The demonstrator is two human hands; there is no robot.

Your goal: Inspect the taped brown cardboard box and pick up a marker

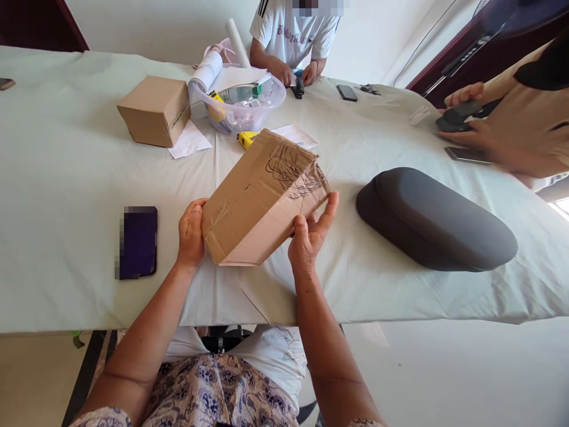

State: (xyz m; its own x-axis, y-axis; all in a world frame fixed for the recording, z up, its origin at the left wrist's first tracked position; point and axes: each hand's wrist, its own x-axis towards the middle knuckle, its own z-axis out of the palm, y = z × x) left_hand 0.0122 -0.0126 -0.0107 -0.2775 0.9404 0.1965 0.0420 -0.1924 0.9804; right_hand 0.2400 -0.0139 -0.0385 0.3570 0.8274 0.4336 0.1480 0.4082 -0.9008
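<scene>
Cardboard box (249,207), one, scribbled in dark lines at one end, held tilted over the cloth-covered table (66,178) between a half-curled left hand (192,232) and a spread right hand (310,240), apparently for inspection, any next move calling for steady two-handed support.

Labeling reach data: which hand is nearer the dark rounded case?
Right. The right hand is left of the dark case, apart; the left hand is farther left, across the cardboard box.
</scene>
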